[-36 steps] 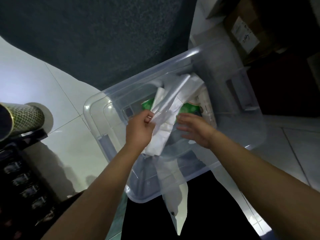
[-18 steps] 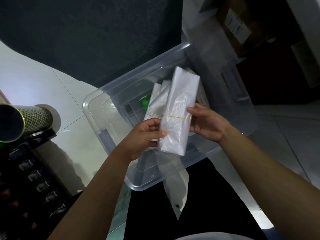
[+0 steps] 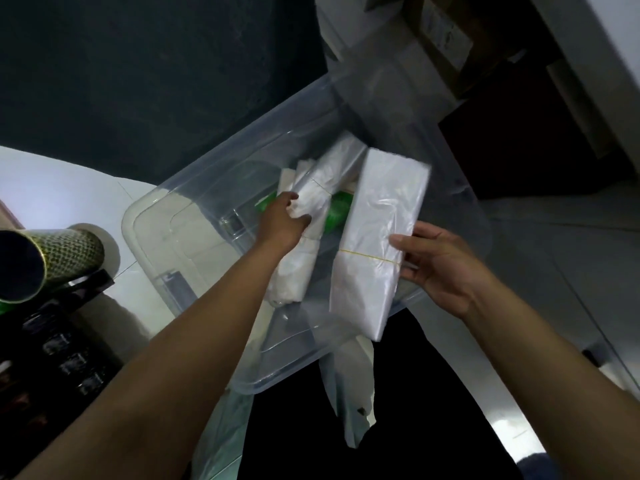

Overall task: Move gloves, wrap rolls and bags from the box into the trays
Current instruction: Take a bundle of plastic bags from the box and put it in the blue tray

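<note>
box: clear plastic box (image 3: 166, 220), centre of view, long axis running 8 to 2 o'clock, on white floor (image 3: 52, 181)
right hand: right hand (image 3: 440, 268) at 3 o'clock of box centre, thumb on top and fingers under, pinching the bag stack
bag stack: flat stack of clear bags (image 3: 377, 237), yellow rubber band (image 3: 367, 255) round it, held above the box's near-right rim, long axis 1 to 7 o'clock, lower end past the rim
left hand: left hand (image 3: 282, 221) reaching into the box, fingers curled on second bundle
second bundle: bundle of clear bags (image 3: 311, 216) inside the box, just at 9 o'clock of the stack, also banded, tilted 1 to 7 o'clock
green item: green pack (image 3: 337, 213) in the box under the bundle, mostly hidden, type unclear
loose bag: limp clear bag (image 3: 349, 386) hanging below the box's near rim at 6 o'clock
tube: green patterned tube (image 3: 65, 251) at 9 o'clock, lying on dark rack (image 3: 52, 341)
cartons: cardboard cartons (image 3: 446, 32) at 1 o'clock, beyond the box
trays: cannot tell, none made out
</note>
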